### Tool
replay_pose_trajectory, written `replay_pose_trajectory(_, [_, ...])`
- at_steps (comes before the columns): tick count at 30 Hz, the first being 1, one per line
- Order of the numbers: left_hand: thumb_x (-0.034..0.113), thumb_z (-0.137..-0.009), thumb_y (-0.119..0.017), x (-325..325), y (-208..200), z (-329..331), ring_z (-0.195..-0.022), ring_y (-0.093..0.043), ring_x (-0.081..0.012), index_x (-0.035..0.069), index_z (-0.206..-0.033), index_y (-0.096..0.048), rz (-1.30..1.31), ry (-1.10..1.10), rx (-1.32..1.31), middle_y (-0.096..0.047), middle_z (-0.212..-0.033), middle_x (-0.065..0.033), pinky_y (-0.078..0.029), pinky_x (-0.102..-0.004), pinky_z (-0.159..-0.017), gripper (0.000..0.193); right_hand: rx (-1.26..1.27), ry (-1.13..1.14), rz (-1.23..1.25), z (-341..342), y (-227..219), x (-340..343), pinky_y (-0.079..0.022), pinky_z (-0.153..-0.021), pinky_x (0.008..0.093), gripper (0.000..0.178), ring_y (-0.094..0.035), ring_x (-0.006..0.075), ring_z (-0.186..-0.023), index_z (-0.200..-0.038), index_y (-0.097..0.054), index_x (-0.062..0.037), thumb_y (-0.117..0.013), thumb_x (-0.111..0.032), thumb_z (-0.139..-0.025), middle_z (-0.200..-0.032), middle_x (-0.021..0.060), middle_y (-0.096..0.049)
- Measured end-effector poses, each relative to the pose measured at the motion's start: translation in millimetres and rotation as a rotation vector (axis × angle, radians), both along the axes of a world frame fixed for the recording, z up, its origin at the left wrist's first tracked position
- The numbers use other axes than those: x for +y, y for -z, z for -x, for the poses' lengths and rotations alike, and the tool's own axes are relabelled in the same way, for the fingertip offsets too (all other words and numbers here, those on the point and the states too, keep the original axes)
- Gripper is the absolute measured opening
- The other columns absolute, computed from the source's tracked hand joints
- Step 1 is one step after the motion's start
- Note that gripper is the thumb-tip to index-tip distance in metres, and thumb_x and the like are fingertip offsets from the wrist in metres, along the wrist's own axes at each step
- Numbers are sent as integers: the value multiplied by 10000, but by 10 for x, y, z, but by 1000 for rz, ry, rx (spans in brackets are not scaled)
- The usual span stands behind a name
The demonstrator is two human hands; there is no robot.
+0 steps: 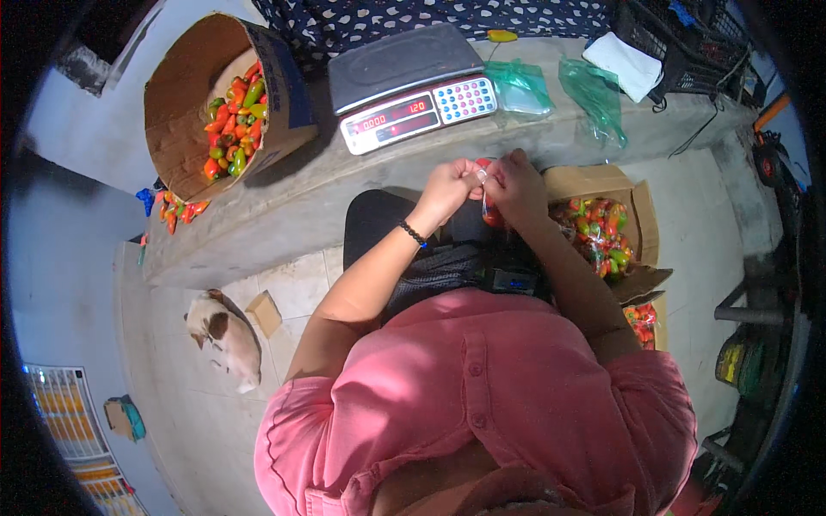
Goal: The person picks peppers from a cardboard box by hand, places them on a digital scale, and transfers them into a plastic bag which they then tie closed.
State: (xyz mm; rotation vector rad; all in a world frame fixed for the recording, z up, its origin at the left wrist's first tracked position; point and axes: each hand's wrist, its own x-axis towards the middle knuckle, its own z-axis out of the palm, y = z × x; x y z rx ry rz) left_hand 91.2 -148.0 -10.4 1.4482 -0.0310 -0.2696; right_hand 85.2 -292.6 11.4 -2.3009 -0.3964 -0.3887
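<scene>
In front of my chest, above my lap, my left hand [449,189] and my right hand [518,191] meet with fingers pinched together. Between them they grip the gathered top of a small clear plastic bag [492,214] with red peppers inside. Most of this bag is hidden behind my right hand. Just beyond my hands, a grey scale [404,64] with a lit red display and a keypad stands on the concrete ledge. An open cardboard box [641,193] beside my right forearm holds bagged red and green peppers [607,230].
A tipped cardboard box [176,103] of loose peppers [232,120] lies on the ledge [284,206] at left, some spilled. Green plastic bags [594,95], a white cloth [624,65], a yellow pepper [502,36] and black crates [688,43] are at right. A dog [225,335] lies on the floor.
</scene>
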Motion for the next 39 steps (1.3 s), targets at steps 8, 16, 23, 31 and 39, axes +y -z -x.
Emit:
replay_pose_trajectory(8, [8,-855,-515,-5,86,-43,-659,-542,-115,-38,-867,-549,-137,32,-133,-596,-748,-68,-443,-233,-612,59,-13,-2,29,-119,202,-23,-450,-634,426,189,-555,328,-726,-714,-562,-45,-600,-230,-721,-791,143,-523])
replay_pose_trajectory(16, [61,-867,-528,16,81,-75,-683,-527,-92,-18,-877,-546,-82,25,-29,-580,-789,-35,-430,-226,-614,81,-69,-42,-34,-134,229,6,-461,-648,449,236,-571,353,-727,-696,-587,-18,-600,-254,-713,-794,181,-550])
replay_pose_trajectory(23, [89,-854,-543,48,158,-63,-735,-515,-86,22,-836,-583,-103,64,-40,-585,-798,-3,-410,-231,-700,80,-140,-3,-42,-129,337,-16,-427,-624,414,142,-527,335,-729,-723,-517,-14,-580,-141,-736,-792,154,-500])
replay_pose_trajectory(31, [186,-862,-547,70,204,-110,-752,-517,-105,87,-845,-602,54,128,40,-584,-856,11,-408,-268,-696,115,-122,-89,-152,-85,303,-12,-425,-607,359,111,-506,286,-708,-749,-531,-16,-594,-101,-717,-779,127,-483])
replay_pose_trajectory(39, [248,-869,-550,39,28,28,-701,-503,-92,152,-897,-592,279,57,298,-581,-849,32,-394,-299,-677,108,-92,-82,-178,-97,353,11,-425,-611,365,85,-511,282,-693,-732,-548,-25,-592,-85,-691,-813,130,-483])
